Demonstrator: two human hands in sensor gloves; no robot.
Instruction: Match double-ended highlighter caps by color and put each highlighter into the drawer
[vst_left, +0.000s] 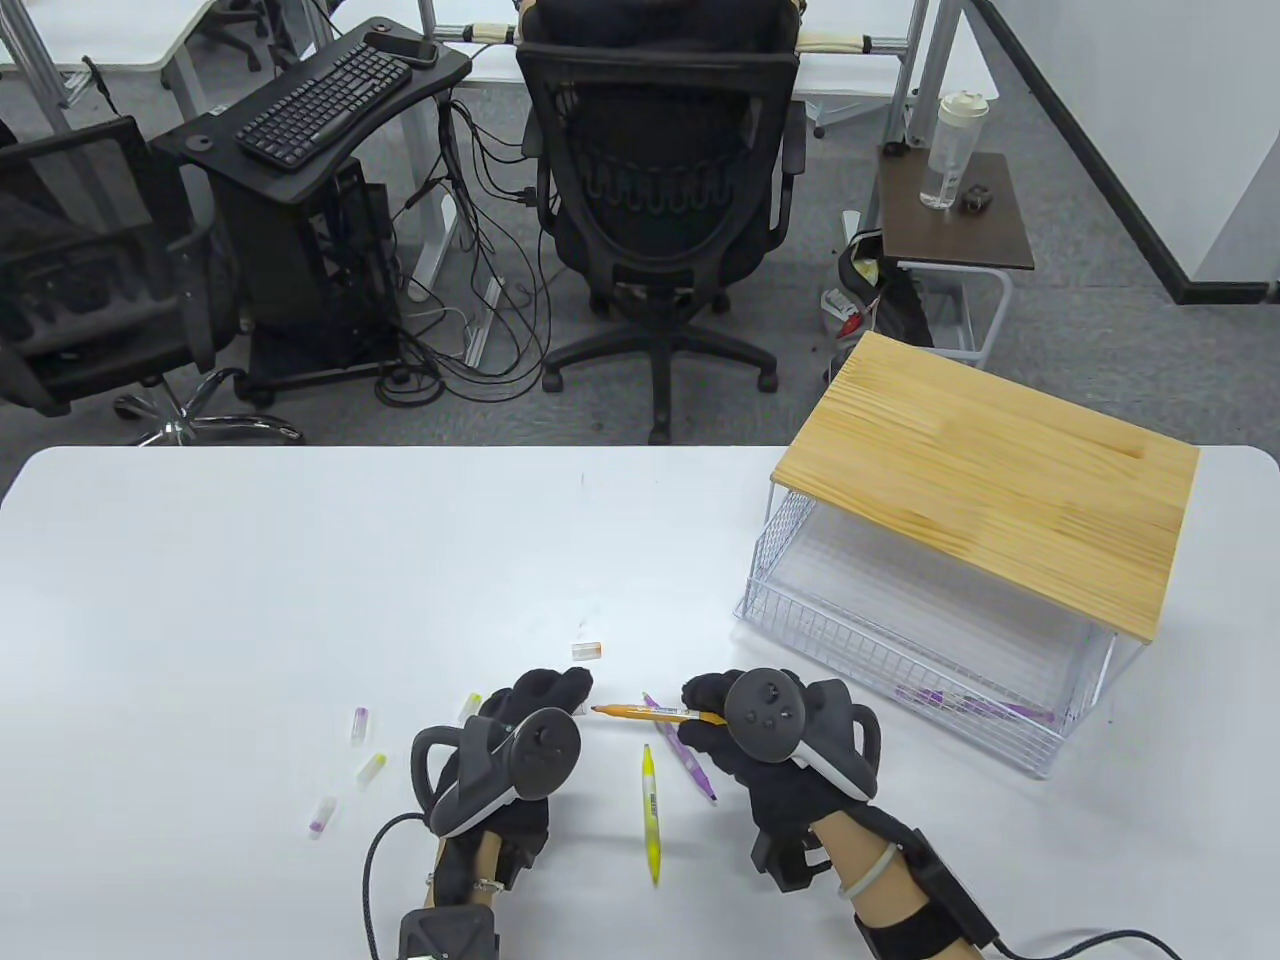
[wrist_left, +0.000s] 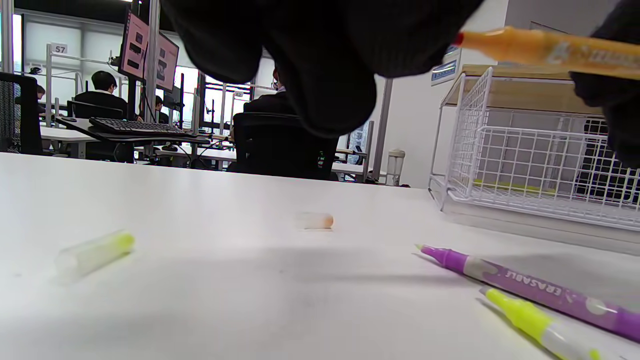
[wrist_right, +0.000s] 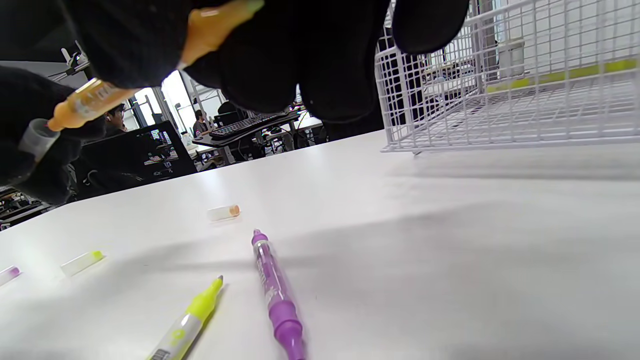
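My right hand (vst_left: 702, 708) grips an orange highlighter (vst_left: 645, 712) by its right end, its bare tip pointing left. Just off that tip, my left hand (vst_left: 562, 697) pinches a clear cap (wrist_right: 36, 140); the right wrist view shows the cap's mouth almost at the tip. A purple highlighter (vst_left: 688, 755) and a yellow highlighter (vst_left: 650, 812) lie uncapped on the table between my hands. An orange-tipped cap (vst_left: 587, 651) lies farther back. The wire drawer (vst_left: 880, 625) stands pulled out under its wooden top at the right, with a purple highlighter (vst_left: 985, 708) inside.
Loose caps lie left of my left hand: two yellow ones (vst_left: 470, 704) (vst_left: 371, 768) and two purple ones (vst_left: 359, 723) (vst_left: 321, 816). The wooden top (vst_left: 990, 480) overhangs the drawer's rear. Glove cables trail off the table's front edge.
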